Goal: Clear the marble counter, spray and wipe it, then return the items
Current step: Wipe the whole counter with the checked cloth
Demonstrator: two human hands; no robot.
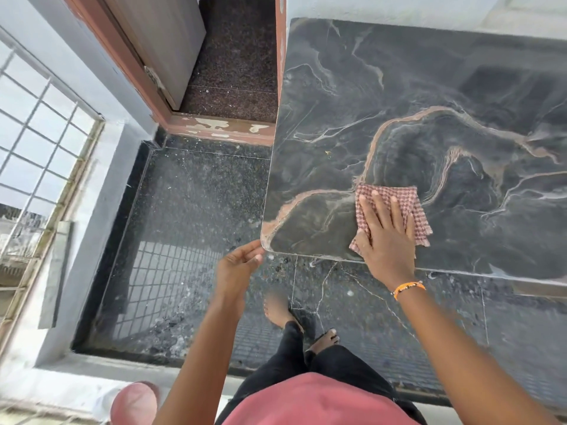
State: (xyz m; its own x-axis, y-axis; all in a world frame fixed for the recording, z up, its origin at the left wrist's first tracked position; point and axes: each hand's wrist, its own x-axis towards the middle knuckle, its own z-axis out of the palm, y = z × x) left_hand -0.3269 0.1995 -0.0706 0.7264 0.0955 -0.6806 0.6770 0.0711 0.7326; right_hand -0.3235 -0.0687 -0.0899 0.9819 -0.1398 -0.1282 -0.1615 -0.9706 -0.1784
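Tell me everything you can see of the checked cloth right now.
The checked cloth is a small red-and-white woven rag, looking like thin cotton, loosely folded with layered edges fanning out at its right side. It lies flat on the marble counter near the front left corner. The right hand presses on it with straight, spread fingers, covering its lower left part. The left hand is clear of it.

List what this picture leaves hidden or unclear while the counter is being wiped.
- Marble counter: right part cut off by the head view's edge.
- Checked cloth: middle hidden under the right hand.
- Left hand: blurred; contact with the counter corner unclear.
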